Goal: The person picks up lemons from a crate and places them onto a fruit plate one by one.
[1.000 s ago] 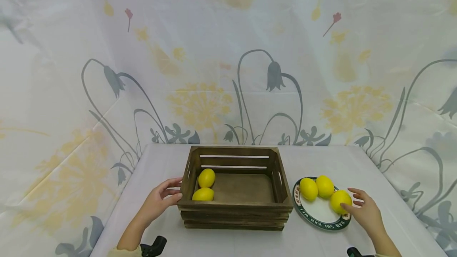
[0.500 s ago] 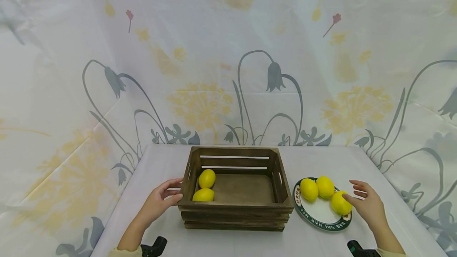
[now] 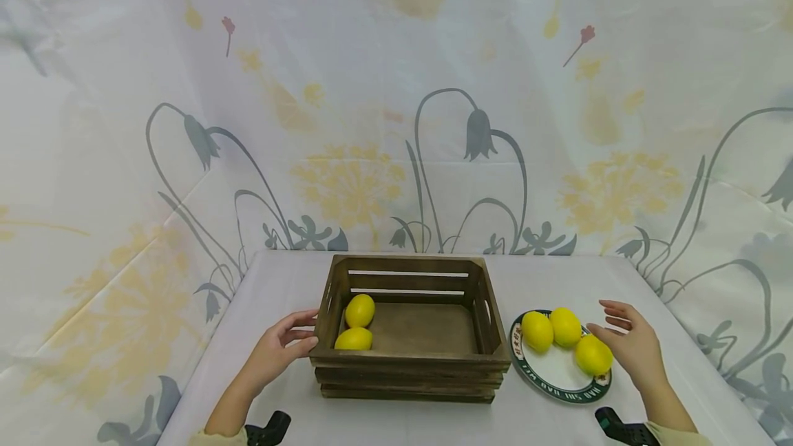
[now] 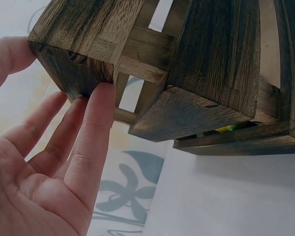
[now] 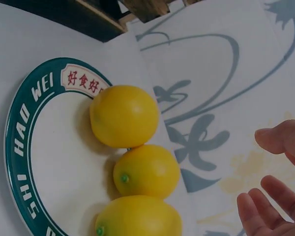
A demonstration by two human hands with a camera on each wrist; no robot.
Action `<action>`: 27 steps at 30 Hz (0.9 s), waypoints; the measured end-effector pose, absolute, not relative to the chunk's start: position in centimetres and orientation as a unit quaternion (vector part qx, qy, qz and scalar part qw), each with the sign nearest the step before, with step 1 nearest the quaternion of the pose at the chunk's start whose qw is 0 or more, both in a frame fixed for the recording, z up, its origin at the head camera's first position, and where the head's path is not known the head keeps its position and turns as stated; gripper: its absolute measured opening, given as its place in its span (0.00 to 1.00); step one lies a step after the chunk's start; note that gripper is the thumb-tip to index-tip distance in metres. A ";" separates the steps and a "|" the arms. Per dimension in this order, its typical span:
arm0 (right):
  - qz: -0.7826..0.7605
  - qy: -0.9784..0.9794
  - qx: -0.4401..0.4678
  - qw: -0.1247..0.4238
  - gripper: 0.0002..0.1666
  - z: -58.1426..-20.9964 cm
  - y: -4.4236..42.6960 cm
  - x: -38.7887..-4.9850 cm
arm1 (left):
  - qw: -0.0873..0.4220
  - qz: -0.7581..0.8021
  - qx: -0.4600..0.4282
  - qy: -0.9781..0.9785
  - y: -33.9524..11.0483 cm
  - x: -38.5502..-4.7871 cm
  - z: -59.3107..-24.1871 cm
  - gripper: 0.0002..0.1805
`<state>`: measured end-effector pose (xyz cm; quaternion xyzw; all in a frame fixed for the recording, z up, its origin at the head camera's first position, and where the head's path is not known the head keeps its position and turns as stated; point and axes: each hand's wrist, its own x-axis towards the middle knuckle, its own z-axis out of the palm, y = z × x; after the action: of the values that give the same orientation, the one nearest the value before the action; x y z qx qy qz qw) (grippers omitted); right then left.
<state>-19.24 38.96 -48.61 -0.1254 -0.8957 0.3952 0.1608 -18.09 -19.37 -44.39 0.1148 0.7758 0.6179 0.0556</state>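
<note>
My left hand (image 3: 279, 346) is at the left end of a brown slatted wooden crate (image 3: 409, 367). In the left wrist view, its fairly straight fingers (image 4: 88, 132) and thumb touch the crate's wooden end. Two yellow lemons (image 3: 360, 311) lie inside the crate along its left wall. Several centimetres off the lemons on the plate, my right hand (image 3: 635, 346) hovers with fingers spread and nothing in it. Three lemons (image 5: 124, 116) rest on a round white plate (image 5: 54, 147) with a green lettered rim, to the crate's right; the one nearest the hand is the front-right lemon (image 3: 593, 355).
A white cloth (image 3: 557, 274) covers the table. Behind it hangs a pale curtain (image 3: 372, 122) printed with grey and yellow flowers. Dark straps with black devices (image 3: 626, 425) sit at both wrists. The plate stands close to the crate's right wall.
My right hand was at the front-right lemon, thumb over it; it has drawn off and risen slightly, leaving that lemon on the plate. My left hand stays at the crate.
</note>
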 end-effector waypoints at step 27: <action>0.424 -0.882 -0.050 0.200 0.33 -49.7 37.4 -23.5 | 0.060 0.618 0.121 0.775 -19.4 -18.1 -44.5 0.27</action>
<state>-23.47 37.40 -49.66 -0.0495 -0.8817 0.4244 0.1999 -18.12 -19.39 -44.50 0.1213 0.7746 0.6178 0.0603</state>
